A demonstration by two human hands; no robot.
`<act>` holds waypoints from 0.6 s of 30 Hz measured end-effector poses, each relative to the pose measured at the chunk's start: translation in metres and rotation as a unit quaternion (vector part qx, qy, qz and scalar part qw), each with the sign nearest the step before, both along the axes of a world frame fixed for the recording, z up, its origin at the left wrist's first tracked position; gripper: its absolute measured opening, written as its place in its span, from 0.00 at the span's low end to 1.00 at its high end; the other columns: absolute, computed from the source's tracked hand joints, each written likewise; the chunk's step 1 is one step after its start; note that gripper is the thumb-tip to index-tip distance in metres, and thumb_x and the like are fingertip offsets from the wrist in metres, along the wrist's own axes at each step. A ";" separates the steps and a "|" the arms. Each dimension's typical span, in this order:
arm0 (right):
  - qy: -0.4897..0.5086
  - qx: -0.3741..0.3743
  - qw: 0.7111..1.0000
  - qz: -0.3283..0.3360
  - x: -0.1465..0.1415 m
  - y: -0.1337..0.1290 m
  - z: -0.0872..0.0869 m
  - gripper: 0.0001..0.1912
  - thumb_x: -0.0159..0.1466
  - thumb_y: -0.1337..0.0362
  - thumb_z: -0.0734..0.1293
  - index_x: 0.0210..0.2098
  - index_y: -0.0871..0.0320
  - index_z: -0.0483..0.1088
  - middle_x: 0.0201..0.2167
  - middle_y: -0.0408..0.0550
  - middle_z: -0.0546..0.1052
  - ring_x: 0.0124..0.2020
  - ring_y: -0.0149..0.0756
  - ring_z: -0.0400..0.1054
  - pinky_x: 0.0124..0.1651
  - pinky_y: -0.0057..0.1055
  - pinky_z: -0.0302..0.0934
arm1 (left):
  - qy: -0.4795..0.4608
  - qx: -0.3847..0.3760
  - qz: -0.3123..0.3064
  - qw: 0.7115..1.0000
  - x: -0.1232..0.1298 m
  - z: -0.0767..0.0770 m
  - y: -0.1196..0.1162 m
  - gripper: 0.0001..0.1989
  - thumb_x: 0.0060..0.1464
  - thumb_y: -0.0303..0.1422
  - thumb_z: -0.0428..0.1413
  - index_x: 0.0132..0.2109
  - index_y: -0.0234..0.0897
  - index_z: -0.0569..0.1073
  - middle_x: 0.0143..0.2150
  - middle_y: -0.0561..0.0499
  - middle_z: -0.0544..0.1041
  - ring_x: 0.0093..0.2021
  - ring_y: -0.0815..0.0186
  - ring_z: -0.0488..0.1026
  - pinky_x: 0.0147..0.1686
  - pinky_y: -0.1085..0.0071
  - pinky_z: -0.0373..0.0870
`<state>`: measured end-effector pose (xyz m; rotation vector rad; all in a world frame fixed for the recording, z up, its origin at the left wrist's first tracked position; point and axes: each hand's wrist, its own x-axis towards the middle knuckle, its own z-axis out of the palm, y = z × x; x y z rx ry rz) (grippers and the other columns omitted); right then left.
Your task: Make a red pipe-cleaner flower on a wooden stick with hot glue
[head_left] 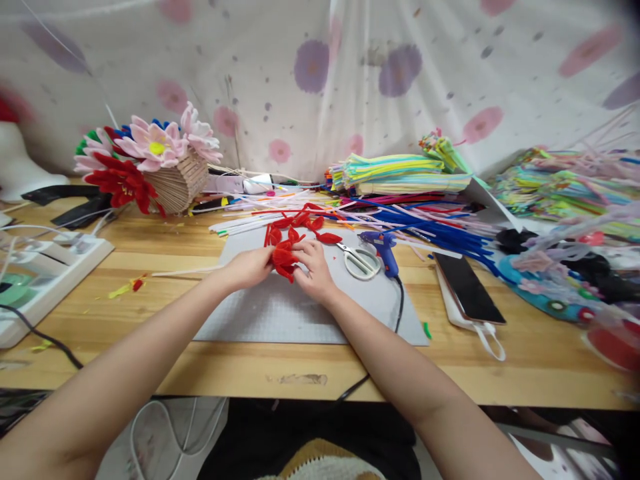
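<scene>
A red pipe-cleaner flower (284,259) is held between my two hands, just above the grey cutting mat (260,320). My left hand (254,267) is closed at its left side, the fingertips partly hidden by the petals. With fingers curled, my right hand (314,270) grips the flower from the right. Just behind them lie several loose red petals (303,219). Right of my right hand are white-handled scissors (361,264) and a blue glue gun (384,251).
Bundles of coloured pipe cleaners (395,175) lie along the back. A basket of pipe-cleaner flowers (175,183) stands at back left. A power strip (60,280) lies at left, a phone (470,290) at right. The glue gun's black cord (401,303) runs over the table's front edge.
</scene>
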<state>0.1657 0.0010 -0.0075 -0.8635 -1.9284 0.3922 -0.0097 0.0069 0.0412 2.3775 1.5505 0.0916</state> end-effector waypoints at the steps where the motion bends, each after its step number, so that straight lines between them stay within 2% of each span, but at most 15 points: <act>1: -0.004 -0.010 1.000 0.007 -0.001 0.000 -0.001 0.16 0.50 0.72 0.59 0.36 0.56 0.72 0.39 0.49 0.72 0.47 0.42 0.57 0.55 0.42 0.51 | 0.014 0.004 0.008 1.000 0.001 0.000 0.000 0.16 0.54 0.32 0.42 0.47 0.37 0.68 0.46 0.45 0.75 0.44 0.59 0.73 0.41 0.67 0.66; 5: 0.009 -0.087 0.995 0.041 -0.003 0.004 -0.007 0.17 0.50 0.72 0.59 0.36 0.55 0.73 0.39 0.48 0.73 0.49 0.40 0.59 0.56 0.40 0.51 | 0.049 0.011 0.030 0.998 -0.001 0.002 0.000 0.16 0.53 0.32 0.44 0.47 0.38 0.68 0.46 0.45 0.75 0.44 0.59 0.73 0.39 0.68 0.65; 8: 0.044 -0.180 0.981 0.061 -0.002 0.011 -0.013 0.17 0.49 0.72 0.59 0.36 0.56 0.73 0.41 0.48 0.72 0.49 0.38 0.60 0.56 0.38 0.53 | 0.032 -0.011 0.006 0.999 -0.004 0.007 0.001 0.14 0.49 0.33 0.48 0.43 0.37 0.71 0.41 0.45 0.77 0.40 0.60 0.73 0.36 0.70 0.65; 11: 0.088 -0.267 0.955 0.092 0.000 0.017 -0.015 0.16 0.49 0.70 0.60 0.37 0.58 0.73 0.42 0.49 0.72 0.49 0.38 0.62 0.55 0.37 0.54 | -0.003 -0.056 -0.011 0.998 -0.007 0.010 0.003 0.12 0.48 0.37 0.51 0.37 0.36 0.73 0.33 0.48 0.78 0.33 0.62 0.73 0.31 0.71 0.63; 14: 0.142 -0.316 0.926 0.148 0.002 0.018 -0.011 0.15 0.51 0.67 0.60 0.36 0.58 0.73 0.39 0.46 0.74 0.45 0.37 0.64 0.54 0.36 0.55 | -0.026 -0.064 0.012 0.998 -0.007 0.010 0.006 0.12 0.50 0.37 0.50 0.37 0.38 0.75 0.28 0.50 0.77 0.29 0.63 0.72 0.29 0.72 0.62; 18: 0.215 -0.369 0.886 0.183 0.003 0.016 -0.009 0.15 0.48 0.68 0.60 0.33 0.58 0.72 0.35 0.44 0.76 0.41 0.36 0.66 0.51 0.35 0.57 | 0.005 0.003 0.004 1.000 -0.003 0.005 0.006 0.12 0.49 0.37 0.52 0.38 0.38 0.74 0.33 0.48 0.78 0.33 0.61 0.73 0.32 0.71 0.63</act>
